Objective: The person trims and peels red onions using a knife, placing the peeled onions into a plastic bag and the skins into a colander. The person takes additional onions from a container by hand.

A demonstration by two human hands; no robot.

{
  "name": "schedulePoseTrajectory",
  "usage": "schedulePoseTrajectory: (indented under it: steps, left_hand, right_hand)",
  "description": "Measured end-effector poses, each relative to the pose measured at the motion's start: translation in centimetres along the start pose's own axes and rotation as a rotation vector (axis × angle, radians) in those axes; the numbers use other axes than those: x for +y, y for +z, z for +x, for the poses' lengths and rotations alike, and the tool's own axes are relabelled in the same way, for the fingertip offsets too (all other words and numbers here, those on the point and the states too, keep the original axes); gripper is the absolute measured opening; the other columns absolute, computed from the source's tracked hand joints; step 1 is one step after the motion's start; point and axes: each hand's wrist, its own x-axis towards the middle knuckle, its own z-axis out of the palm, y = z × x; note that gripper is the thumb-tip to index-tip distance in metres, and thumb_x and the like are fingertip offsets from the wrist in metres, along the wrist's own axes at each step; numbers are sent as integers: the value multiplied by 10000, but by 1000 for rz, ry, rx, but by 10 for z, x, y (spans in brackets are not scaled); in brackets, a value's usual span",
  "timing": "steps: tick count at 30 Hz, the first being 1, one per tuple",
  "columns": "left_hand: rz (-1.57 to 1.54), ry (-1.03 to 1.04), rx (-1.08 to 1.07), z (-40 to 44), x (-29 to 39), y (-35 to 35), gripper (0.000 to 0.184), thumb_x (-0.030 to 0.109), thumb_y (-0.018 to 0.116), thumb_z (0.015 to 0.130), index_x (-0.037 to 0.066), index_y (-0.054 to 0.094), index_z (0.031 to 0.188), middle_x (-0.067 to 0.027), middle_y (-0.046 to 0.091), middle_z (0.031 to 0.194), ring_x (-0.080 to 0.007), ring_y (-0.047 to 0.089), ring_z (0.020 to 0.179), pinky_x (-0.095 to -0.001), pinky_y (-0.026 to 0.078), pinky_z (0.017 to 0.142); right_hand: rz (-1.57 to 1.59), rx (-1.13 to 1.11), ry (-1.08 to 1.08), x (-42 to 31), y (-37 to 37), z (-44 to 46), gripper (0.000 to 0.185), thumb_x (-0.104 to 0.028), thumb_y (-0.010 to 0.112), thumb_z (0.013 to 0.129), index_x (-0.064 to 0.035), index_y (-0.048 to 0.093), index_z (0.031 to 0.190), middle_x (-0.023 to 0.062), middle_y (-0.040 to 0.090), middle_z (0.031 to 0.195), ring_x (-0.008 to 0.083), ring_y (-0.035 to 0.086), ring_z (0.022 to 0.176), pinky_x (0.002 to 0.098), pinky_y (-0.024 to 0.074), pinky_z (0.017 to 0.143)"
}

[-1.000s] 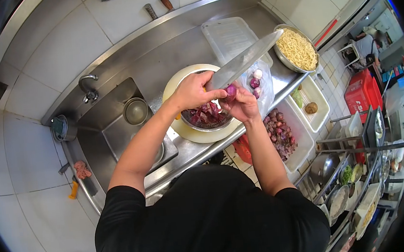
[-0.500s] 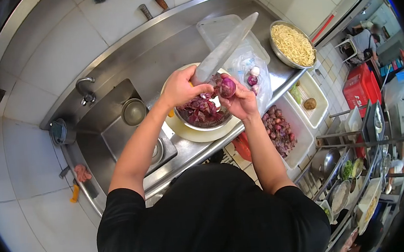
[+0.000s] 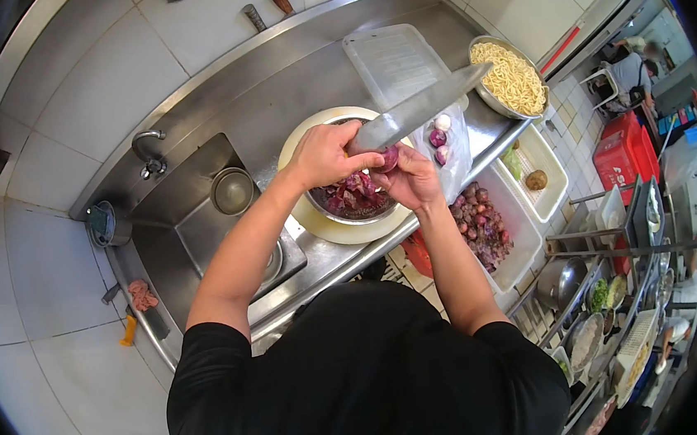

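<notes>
My left hand [image 3: 320, 159] is closed on a large knife [image 3: 428, 108], its blade pointing up and right. A purple onion [image 3: 390, 158] sits between both hands, partly covered by fingers. My right hand [image 3: 412, 180] grips this onion near the blade's base. Beneath the hands, a metal bowl [image 3: 375, 217] holds dark red onion skins [image 3: 350, 194]. The bowl rests on a round cream board [image 3: 306, 223]. Peeled onions, purple [image 3: 438, 137] and white [image 3: 442, 121], lie on a clear plastic bag [image 3: 458, 158] right of the hands.
A bowl of noodles [image 3: 507, 78] and a clear plastic lid [image 3: 391, 58] are on the steel counter. At left is a sink [image 3: 189, 200] with a faucet [image 3: 148, 154]. Below right, a white bin [image 3: 525, 243] holds small onions [image 3: 482, 222]. A person [image 3: 630, 77] is in the background.
From half a second ago, the knife blade has swung down to the right and now lies flatter. The onion has been turned and is more hidden by the fingers.
</notes>
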Motion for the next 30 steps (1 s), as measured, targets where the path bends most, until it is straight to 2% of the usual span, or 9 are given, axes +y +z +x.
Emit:
schedulePoseTrajectory:
  steps: [2,5,6,9,10,16,19,23,30]
  left_hand:
    - [14,4,-49,-3,0,1,471,494,839,765,67,652,831,-125,596,641,-325,571,581,-396,448,568]
    - [168,111,-52,-9,-10,12,453,490,832,776,75,651,798,-114,596,620,-329,575,579,-392,441,554]
    - [130,88,-30,-10,-11,14,463,488,842,765,68,651,808,-114,613,641,-323,590,580,-386,454,559]
    - [14,-64,164,-13,-16,10,498,495,874,722,64,656,844,-123,620,659,-318,605,584,-379,472,575]
    - [-41,-128,144,-12,-19,4,586,517,910,652,47,628,859,-132,623,677,-313,614,599,-373,485,597]
    - [138,-34,108,-5,-12,-15,657,608,878,629,39,614,826,-126,659,701,-343,652,657,-432,498,613]
    - [180,-53,74,-4,-13,-13,629,606,852,679,42,603,802,-128,672,710,-345,658,661,-436,502,612]
    - [138,-46,64,-6,-19,-10,577,581,812,755,46,602,787,-129,667,674,-352,649,637,-435,500,598]
    - [79,19,-10,-10,-20,-10,464,509,791,803,65,657,799,-132,661,649,-352,643,619,-412,500,583]
  right_hand:
    - [-17,90,-4,1,-3,-3,473,-182,589,1001,17,462,1411,133,655,1124,227,607,853,333,496,722]
    - [-80,412,-66,3,19,8,379,-116,535,1020,16,500,1374,133,666,1115,229,632,877,340,521,760]
    - [-108,357,-63,3,12,7,384,-142,538,1033,-2,486,1387,123,654,1173,216,648,986,336,536,819]
    - [-152,157,-81,1,5,4,412,-191,549,1041,-22,467,1408,114,631,1243,208,634,1080,332,538,848]
    - [-195,160,-46,-3,9,2,450,-211,579,1032,-35,449,1425,106,613,1274,201,614,1129,331,536,857]
    - [-317,181,3,-8,26,1,520,-251,641,1000,-35,438,1428,83,624,1252,173,625,1098,313,519,896]
    - [-301,201,-20,-7,24,3,444,-220,621,1021,-29,477,1396,79,639,1213,144,633,1010,290,533,765]
    - [-344,255,-28,-8,28,5,408,-209,612,1027,-24,494,1371,66,654,1164,131,634,981,270,526,734]
    - [-285,304,-10,-5,21,6,280,-193,558,1050,-20,553,1271,61,656,1081,135,615,845,268,496,665]
